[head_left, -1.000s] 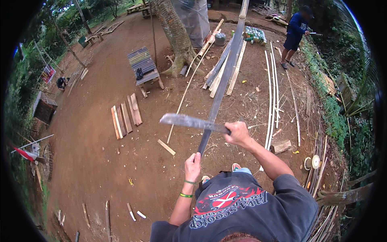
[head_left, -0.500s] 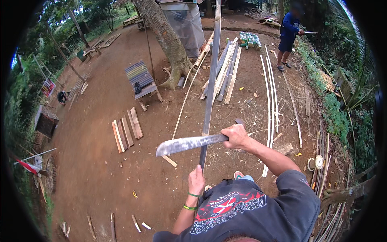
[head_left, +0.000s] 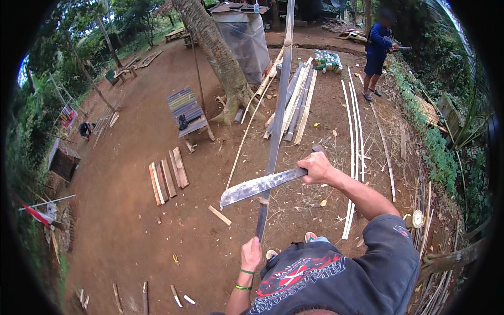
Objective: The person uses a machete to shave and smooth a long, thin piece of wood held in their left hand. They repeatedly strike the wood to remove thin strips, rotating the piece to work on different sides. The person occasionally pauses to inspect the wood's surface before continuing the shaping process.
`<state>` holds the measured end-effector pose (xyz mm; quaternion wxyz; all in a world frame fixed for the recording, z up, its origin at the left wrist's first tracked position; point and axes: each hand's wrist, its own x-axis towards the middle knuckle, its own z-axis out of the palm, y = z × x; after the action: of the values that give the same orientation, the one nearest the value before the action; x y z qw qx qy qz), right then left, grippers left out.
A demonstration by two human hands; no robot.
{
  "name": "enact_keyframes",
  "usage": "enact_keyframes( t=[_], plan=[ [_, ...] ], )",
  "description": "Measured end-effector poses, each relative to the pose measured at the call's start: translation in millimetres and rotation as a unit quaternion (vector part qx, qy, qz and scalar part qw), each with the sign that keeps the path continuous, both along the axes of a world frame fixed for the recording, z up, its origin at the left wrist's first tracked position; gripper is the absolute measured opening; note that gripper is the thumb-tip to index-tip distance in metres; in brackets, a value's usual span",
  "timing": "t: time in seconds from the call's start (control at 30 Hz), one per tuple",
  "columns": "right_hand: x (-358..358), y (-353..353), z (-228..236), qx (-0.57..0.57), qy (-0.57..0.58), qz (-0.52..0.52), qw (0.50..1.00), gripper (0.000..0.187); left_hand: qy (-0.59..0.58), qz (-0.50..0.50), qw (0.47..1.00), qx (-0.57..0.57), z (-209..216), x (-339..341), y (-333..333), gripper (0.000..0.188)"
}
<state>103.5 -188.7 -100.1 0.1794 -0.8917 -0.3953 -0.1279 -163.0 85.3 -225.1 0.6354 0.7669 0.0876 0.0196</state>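
Note:
A long, dark bamboo strip (head_left: 279, 105) runs upward from my left hand (head_left: 251, 254), whose fingers are wrapped round its near end. Pale node bands mark the strip. My right hand (head_left: 317, 169) grips the handle of a machete (head_left: 262, 186) with a broad, stained grey blade. The blade lies across the strip, just above a node, its tip out to the left. Whether the edge touches the bamboo I cannot tell.
Split bamboo lengths (head_left: 297, 102) lie piled ahead. Long pale strips (head_left: 355, 157) stretch along the right. Short boards (head_left: 169, 176) and a low slatted bench (head_left: 188, 113) are left, near a leaning tree (head_left: 215, 58). Another person (head_left: 379, 50) stands far right, holding something.
The bamboo strip and my left hand have shifted down toward me. The machete has moved right and now crosses the strip above the node rather than below it.

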Motion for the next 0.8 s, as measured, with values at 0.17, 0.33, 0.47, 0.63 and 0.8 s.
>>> enact_keyframes(
  t=[0.17, 0.33, 0.47, 0.63, 0.8],
  plan=[
    [-7.4, -0.4, 6.7, 0.044, -0.034, -0.015, 0.998, 0.013, 0.029, -0.015, 0.997, -0.067, 20.3, -5.8, -11.9, 0.053],
    [12.2, -16.7, 2.7, 0.018, 0.008, -0.092, 0.996, 0.012, 0.072, -0.015, 0.993, -0.096, 43.3, -24.5, -20.7, 0.053],
    [69.5, -77.2, 41.4, 0.229, 0.013, -0.236, 0.944, 0.024, 0.081, -0.030, 0.994, -0.065, 32.0, -64.0, -20.5, 0.053],
    [-19.8, -11.9, 0.2, 0.076, 0.050, -0.001, 0.996, 0.011, 0.093, -0.019, 0.993, -0.070, 44.0, -44.9, -22.8, 0.053],
    [11.7, -35.3, 16.7, 0.034, 0.075, -0.075, 0.994, 0.007, 0.079, -0.013, 0.996, -0.047, 41.3, -63.5, -17.0, 0.057]
  ],
)
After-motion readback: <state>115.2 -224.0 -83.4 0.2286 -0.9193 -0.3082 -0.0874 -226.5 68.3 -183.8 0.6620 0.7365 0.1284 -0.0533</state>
